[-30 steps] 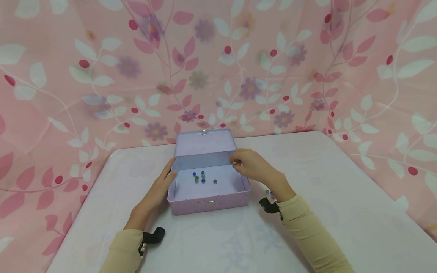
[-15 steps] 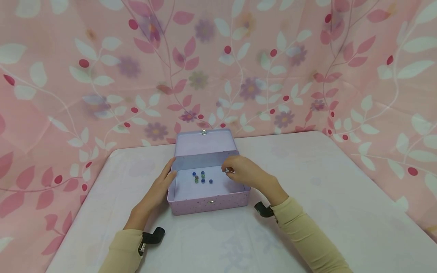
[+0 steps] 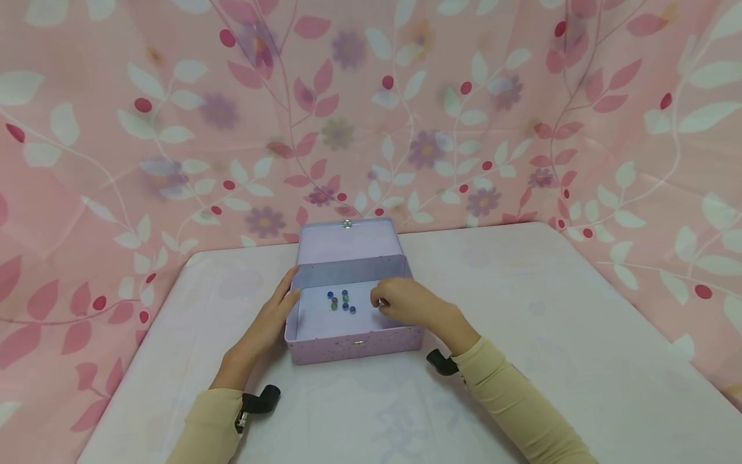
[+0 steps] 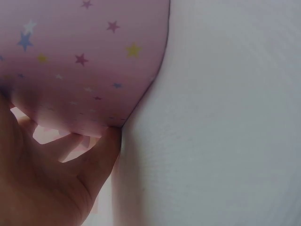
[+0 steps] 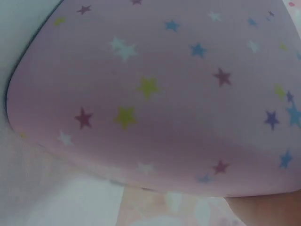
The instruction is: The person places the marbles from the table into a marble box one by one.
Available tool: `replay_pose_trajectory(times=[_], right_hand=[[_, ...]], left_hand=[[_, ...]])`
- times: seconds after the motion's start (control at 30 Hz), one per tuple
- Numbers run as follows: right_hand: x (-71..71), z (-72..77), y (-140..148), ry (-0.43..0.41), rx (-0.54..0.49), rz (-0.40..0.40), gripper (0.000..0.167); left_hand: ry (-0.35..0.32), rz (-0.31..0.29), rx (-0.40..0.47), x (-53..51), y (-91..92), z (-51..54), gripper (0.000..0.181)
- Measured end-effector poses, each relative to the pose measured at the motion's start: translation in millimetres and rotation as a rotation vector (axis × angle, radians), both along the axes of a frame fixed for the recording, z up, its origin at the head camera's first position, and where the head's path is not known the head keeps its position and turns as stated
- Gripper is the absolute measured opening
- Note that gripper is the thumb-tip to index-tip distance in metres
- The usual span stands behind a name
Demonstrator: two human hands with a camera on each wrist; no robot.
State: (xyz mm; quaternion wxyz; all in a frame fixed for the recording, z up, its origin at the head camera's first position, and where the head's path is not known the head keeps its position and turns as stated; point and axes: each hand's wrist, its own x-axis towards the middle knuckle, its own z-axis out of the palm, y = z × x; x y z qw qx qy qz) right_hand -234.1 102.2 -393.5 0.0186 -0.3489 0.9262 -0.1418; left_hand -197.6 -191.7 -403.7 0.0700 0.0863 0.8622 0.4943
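Observation:
A lilac hinged box (image 3: 324, 348) with its lid (image 3: 350, 241) raised stands near the middle of the table. Several small blue and green marbles (image 3: 345, 307) lie grouped on its floor, left of centre. My left hand (image 3: 269, 325) rests along the box's left side, thumb at the rim; in the left wrist view, the hand (image 4: 61, 174) touches the star-patterned wall (image 4: 84, 61) with extended fingers. Over the box's right half, my right hand (image 3: 414, 304) has curled fingers pinching a small marble, mostly hidden. The right wrist view shows chiefly the box's outer wall (image 5: 174, 103).
The box stands on a white cloth-covered table (image 3: 359, 412). Behind it hangs a pink curtain (image 3: 371, 116) with leaves and flowers. A black wrist camera (image 3: 262, 401) sits at the left cuff, another (image 3: 442, 363) at the right.
My right hand has moved left and lower, from the box's right edge to over its floor. One blue marble has shifted left towards the group. My left hand has stayed in place.

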Motion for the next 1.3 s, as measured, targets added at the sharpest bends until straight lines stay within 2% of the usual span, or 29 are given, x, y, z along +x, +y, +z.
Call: replay_pose_trajectory(times=[0.03,0.1,0.17,0.33,0.43,0.7,0.9,1.17,1.3], right_hand=[[0.5,-0.7,0,0.005,0.010,-0.006,0.012],[1.6,-1.1,-1,0.012,0.033,-0.017,0.011],[3.1,-0.7,-2,0.015,0.052,-0.024,0.011],[5.3,1.1,-4,0.014,0.096,-0.033,0.012],[5.1,0.3,-4,0.021,0.133,-0.034,0.012],[2.4,-3.5,-4,0.093,0.213,-0.019,0.019],[2.2,-3.4,-4,0.115,0.225,-0.022,0.021],[3.1,-4.3,-4,0.145,0.227,-0.017,0.025],[3.6,-5.0,-3,0.151,0.220,-0.015,0.024]], left_hand=[[0.001,-0.002,-0.003,2.4,1.5,4.2,0.059],[0.006,-0.003,-0.006,2.5,1.4,4.5,0.059],[0.005,-0.002,-0.002,-1.8,-0.9,-1.6,0.059],[0.020,0.007,-0.002,-15.9,-9.0,-26.1,0.059],[0.034,0.014,-0.009,-18.5,-11.1,-33.2,0.060],[0.040,0.022,-0.002,-19.2,-12.0,-35.3,0.060],[0.023,0.014,-0.004,-16.4,-9.3,-27.9,0.060],[0.000,-0.002,0.004,0.7,0.6,1.6,0.059],[-0.010,0.002,0.008,3.9,2.5,4.3,0.059]])
